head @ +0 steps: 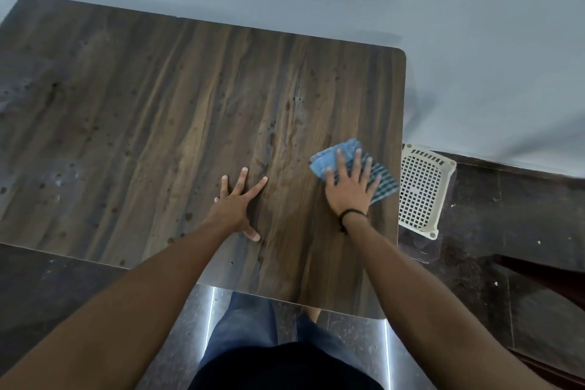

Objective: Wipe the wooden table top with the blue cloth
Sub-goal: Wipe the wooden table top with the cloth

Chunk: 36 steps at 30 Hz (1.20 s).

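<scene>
The wooden table top (158,111) has dark brown streaked grain, with many small dark spots across its left and middle. A folded blue checked cloth (332,157) lies near the table's right edge. My right hand (349,184) presses flat on the cloth with straight, spread fingers and covers its middle. My left hand (239,201) rests flat on the bare wood to the left of the cloth, fingers spread, touching nothing else.
A cream perforated plastic basket (422,188) stands on the dark floor just past the table's right edge. A pale grey wall runs behind the table. My legs stand at the table's near edge, beside shiny metal table legs (209,317).
</scene>
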Motion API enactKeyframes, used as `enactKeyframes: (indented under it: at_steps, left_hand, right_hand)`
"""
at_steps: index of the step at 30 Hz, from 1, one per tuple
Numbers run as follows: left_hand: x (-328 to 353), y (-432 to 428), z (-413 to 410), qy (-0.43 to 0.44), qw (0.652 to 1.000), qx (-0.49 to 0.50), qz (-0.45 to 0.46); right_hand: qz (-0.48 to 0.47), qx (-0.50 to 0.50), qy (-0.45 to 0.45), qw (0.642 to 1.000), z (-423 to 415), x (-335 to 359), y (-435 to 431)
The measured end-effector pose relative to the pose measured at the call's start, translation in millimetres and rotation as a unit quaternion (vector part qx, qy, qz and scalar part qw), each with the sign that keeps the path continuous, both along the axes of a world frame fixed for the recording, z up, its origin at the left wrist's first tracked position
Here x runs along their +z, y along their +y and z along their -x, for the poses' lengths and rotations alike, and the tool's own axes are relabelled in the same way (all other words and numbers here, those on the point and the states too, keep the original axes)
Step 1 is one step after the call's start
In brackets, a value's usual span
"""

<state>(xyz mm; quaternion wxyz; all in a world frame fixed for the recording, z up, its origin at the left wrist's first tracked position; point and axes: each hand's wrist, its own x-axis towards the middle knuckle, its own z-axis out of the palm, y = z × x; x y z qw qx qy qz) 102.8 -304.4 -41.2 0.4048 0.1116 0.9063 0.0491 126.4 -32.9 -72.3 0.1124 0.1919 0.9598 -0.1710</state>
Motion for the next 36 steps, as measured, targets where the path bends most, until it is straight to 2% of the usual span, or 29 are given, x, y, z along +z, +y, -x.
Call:
enactKeyframes:
  at_steps: [2, 3, 4, 5, 6, 8, 9, 10, 11, 12, 14, 15, 16, 18, 19, 20, 21, 22, 24, 25, 26, 27, 28, 30, 31, 32, 33, 35, 36]
  left_hand:
    - [-1.1, -0.3, 0.1, -0.004, 1.0, 0.0, -0.004]
    - [-1.8, 0.1, 0.3, -0.006, 1.0, 0.0, -0.006]
    - [-2.3, 1.0, 1.4, -0.008, 1.0, -0.001, -0.009]
    - [-2.2, 2.2, 3.5, -0.008, 1.0, 0.0, -0.013]
    - [-1.2, 3.7, 7.3, -0.008, 1.0, 0.002, -0.016]
    - [4.4, 6.8, 22.3, 0.0, 1.0, 0.008, -0.018]
    - [8.8, 8.8, 33.3, 0.009, 1.0, 0.01, -0.022]
    - [13.1, 11.3, 46.0, 0.019, 0.999, 0.011, -0.027]
    - [16.9, 14.1, 60.0, 0.028, 0.999, 0.013, -0.031]
    - [19.7, 16.7, 74.6, 0.033, 0.999, 0.016, -0.033]
    - [22.3, 20.1, 101.8, 0.03, 0.999, 0.017, -0.03]
    - [21.6, 20.5, 113.1, 0.025, 0.999, 0.014, -0.026]
    - [19.8, 19.7, 122.2, 0.016, 1.0, 0.011, -0.019]
    - [13.8, 15.9, 133.1, -0.004, 1.0, 0.005, -0.005]
    - [10.7, 13.4, 135.4, -0.01, 1.0, 0.004, -0.004]
    - [8.3, 11.5, 136.7, -0.014, 1.0, 0.004, -0.006]
    - [6.6, 10.3, 137.7, -0.015, 1.0, 0.002, -0.009]
    - [6.1, 9.6, 138.5, -0.016, 1.0, 0.001, -0.011]
    - [8.4, 10.8, 140.2, -0.021, 1.0, -0.005, -0.003]
    - [10.1, 13.0, 141.6, -0.027, 1.0, -0.007, 0.002]
    - [11.1, 15.2, 143.1, -0.032, 0.999, -0.009, 0.005]
    - [11.7, 17.9, 144.8, -0.038, 0.999, -0.01, 0.007]
    - [11.6, 20.2, 146.3, -0.044, 0.999, -0.01, 0.012]
    - [12.2, 22.2, 148.7, -0.055, 0.998, -0.004, 0.022]
    - [12.4, 22.6, 149.3, -0.059, 0.998, -0.001, 0.027]
    - [12.7, 23.5, 149.6, -0.06, 0.998, -0.003, 0.031]
    - [12.5, 24.6, 150.0, -0.061, 0.998, -0.005, 0.035]
    - [12.8, 26.3, 150.5, -0.059, 0.997, -0.006, 0.039]
    - [12.9, 26.9, 150.8, -0.056, 0.998, -0.007, 0.041]
  right_hand:
    - [-0.019, 0.17, 0.015, 0.985, -22.5, -3.1, -26.0]
    - [-0.026, 0.266, 0.018, 0.963, -32.9, -4.0, -23.5]
    - [-0.025, 0.322, 0.015, 0.946, -32.8, -3.1, -10.7]
    - [-0.021, 0.324, 0.018, 0.946, -23.6, -4.4, 2.5]
    - [-0.02, 0.274, 0.018, 0.961, -10.7, -4.2, 11.1]
    - [-0.013, 0.061, 0.008, 0.998, 13.3, -3.2, 10.9]
    - [-0.005, -0.019, 0.003, 1.0, 20.1, -2.7, -2.0]
    - [-0.002, -0.037, -0.005, 0.999, 20.3, -2.5, -19.3]
    - [-0.009, 0.01, 0.002, 1.0, 14.5, -2.1, -35.8]
    - [-0.02, 0.103, 0.01, 0.994, 4.7, -4.6, -45.5]
    - [-0.026, 0.265, 0.009, 0.964, -2.6, -3.5, -30.1]
    - [-0.027, 0.277, 0.009, 0.961, 7.0, -3.9, -14.7]
    - [-0.03, 0.238, 0.009, 0.971, 20.0, -4.6, -3.6]
    - [-0.015, 0.021, 0.004, 1.0, 45.9, -2.6, 3.0]
    - [-0.009, -0.081, 0.001, 0.997, 56.0, -3.4, -4.3]
    - [-0.004, -0.137, -0.001, 0.991, 61.2, -3.6, -18.2]
    - [-0.008, -0.134, 0.0, 0.991, 60.3, -3.3, -34.8]
    - [-0.016, -0.07, 0.008, 0.997, 52.9, -4.3, -48.6]
    - [-0.026, 0.127, 0.009, 0.992, 32.9, -4.9, -48.6]
    - [-0.032, 0.191, 0.009, 0.981, 32.1, -3.6, -32.8]
    - [-0.039, 0.205, 0.017, 0.978, 38.2, -4.7, -15.5]
    - [-0.042, 0.164, 0.016, 0.985, 48.7, -4.3, -0.8]
    - [-0.033, 0.062, 0.011, 0.998, 62.4, -2.9, 10.0]
    - [-0.008, -0.16, 0.0, 0.987, 89.3, -1.1, 12.4]
    - [-0.001, -0.191, -0.008, 0.982, 96.6, 0.0, 2.0]
    - [-0.005, -0.149, -0.008, 0.989, 97.1, 0.9, -11.1]
    - [-0.011, -0.046, -0.002, 0.999, 90.3, -1.0, -21.4]
    - [-0.024, 0.18, 0.007, 0.983, 72.2, -1.7, -13.9]
    - [-0.03, 0.236, 0.012, 0.971, 74.9, -0.7, 3.2]
